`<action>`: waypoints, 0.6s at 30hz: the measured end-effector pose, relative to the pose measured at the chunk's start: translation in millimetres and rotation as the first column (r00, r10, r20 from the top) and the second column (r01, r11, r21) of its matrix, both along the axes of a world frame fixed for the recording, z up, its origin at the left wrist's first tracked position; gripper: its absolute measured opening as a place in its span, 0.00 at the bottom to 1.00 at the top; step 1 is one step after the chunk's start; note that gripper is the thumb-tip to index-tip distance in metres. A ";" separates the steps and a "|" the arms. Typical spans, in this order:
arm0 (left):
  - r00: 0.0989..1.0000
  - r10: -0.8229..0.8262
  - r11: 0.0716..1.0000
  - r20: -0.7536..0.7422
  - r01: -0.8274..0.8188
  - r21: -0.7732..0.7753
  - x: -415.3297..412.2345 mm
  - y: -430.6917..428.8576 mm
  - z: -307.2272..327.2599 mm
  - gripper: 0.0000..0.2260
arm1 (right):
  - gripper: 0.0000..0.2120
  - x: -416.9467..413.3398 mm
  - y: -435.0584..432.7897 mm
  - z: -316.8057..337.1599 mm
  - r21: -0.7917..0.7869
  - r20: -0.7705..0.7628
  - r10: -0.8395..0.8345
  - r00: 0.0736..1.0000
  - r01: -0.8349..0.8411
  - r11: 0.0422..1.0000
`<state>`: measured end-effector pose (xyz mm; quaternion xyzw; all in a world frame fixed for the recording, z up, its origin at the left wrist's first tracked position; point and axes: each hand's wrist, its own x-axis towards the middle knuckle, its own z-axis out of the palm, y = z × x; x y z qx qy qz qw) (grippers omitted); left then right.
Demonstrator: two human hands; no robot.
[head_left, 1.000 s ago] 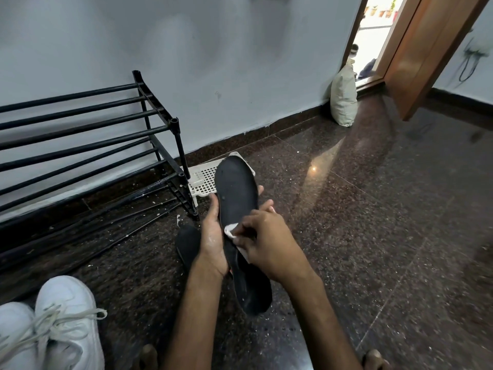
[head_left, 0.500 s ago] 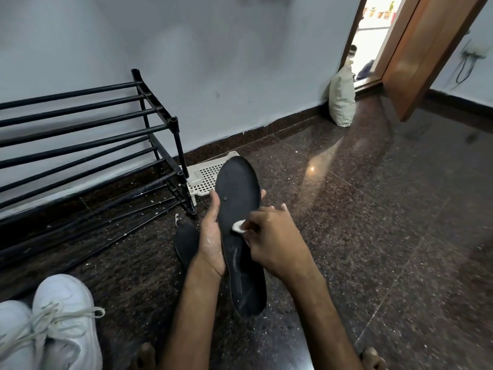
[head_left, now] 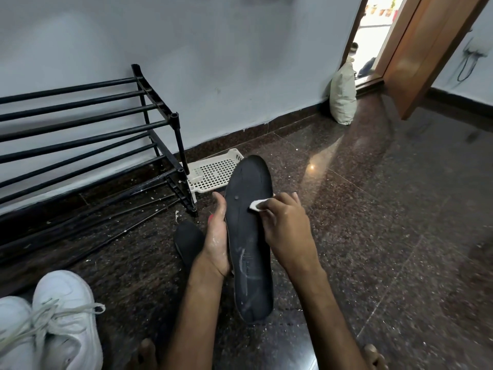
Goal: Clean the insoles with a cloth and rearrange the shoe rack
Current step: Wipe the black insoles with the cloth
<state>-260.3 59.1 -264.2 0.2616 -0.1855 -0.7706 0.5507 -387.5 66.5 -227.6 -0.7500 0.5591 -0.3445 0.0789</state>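
Dark speckled floor point(head_left: 386, 249) spreads around us, the black shoe rack point(head_left: 80, 124) standing at upper left. At centre frame our left hand point(head_left: 217, 241) grips a black insole point(head_left: 248, 249) by its left edge, toe end pointing away, while our right hand's point(head_left: 286, 232) curled fingers point(head_left: 270, 210) pinch a small white cloth point(head_left: 257, 204) against its upper half.

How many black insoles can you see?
2. The held insole sits in the left hand, with the right hand pressing a cloth on it; the other insole lies on the floor behind the left hand, partly hidden.
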 end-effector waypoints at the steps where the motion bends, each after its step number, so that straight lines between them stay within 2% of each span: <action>1: 1.000 -0.009 1.000 -0.012 0.009 -0.003 -1.0 0.8 0.8 0.43 | 0.09 3.7 2.1 0.3 0.027 0.020 0.052 0.998 -0.052 0.998; 3: 0.999 -0.021 1.000 -0.029 0.021 -0.006 1.9 -0.5 -3.4 0.47 | 0.09 9.7 9.5 4.3 0.174 0.032 0.290 0.957 -0.291 0.941; 5: 0.999 -0.016 1.000 -0.052 0.016 0.004 5.8 -1.7 -6.9 0.47 | 0.09 7.9 11.2 10.7 0.319 0.003 0.423 0.906 -0.402 0.858; 6: 0.997 -0.022 1.000 -0.078 0.022 0.003 6.5 -2.7 -9.2 0.46 | 0.10 5.2 7.8 11.7 0.316 -0.037 0.399 0.916 -0.368 0.875; 8: 0.996 -0.035 0.999 -0.080 0.035 0.006 3.6 -1.4 -7.8 0.45 | 0.09 -1.9 -0.7 7.5 0.158 -0.110 0.195 0.975 -0.177 0.971; 10: 1.000 -0.013 0.999 -0.003 0.013 0.043 -1.1 -1.1 -5.8 0.43 | 0.07 -2.5 -3.4 -0.1 0.033 -0.059 -0.025 0.998 0.027 0.999; 11: 1.000 -0.012 0.999 0.019 0.011 0.051 -2.7 -2.1 -5.2 0.42 | 0.07 0.2 -2.0 -2.9 0.044 0.009 -0.053 0.999 0.052 0.998; 14: 0.997 0.062 0.995 0.041 -0.065 0.072 -0.4 -9.6 -6.4 0.44 | 0.06 8.4 3.9 -7.6 0.247 0.235 0.048 0.971 -0.108 0.963; 16: 0.984 0.171 0.979 0.051 -0.176 0.103 6.3 -16.7 -12.0 0.43 | 0.04 11.6 8.4 -9.8 0.383 0.269 0.105 0.957 -0.207 0.900; 18: 0.978 0.206 0.972 -0.015 -0.203 0.122 11.5 -19.7 -16.3 0.44 | 0.04 11.2 10.8 -13.0 0.420 0.289 0.136 0.947 -0.253 0.871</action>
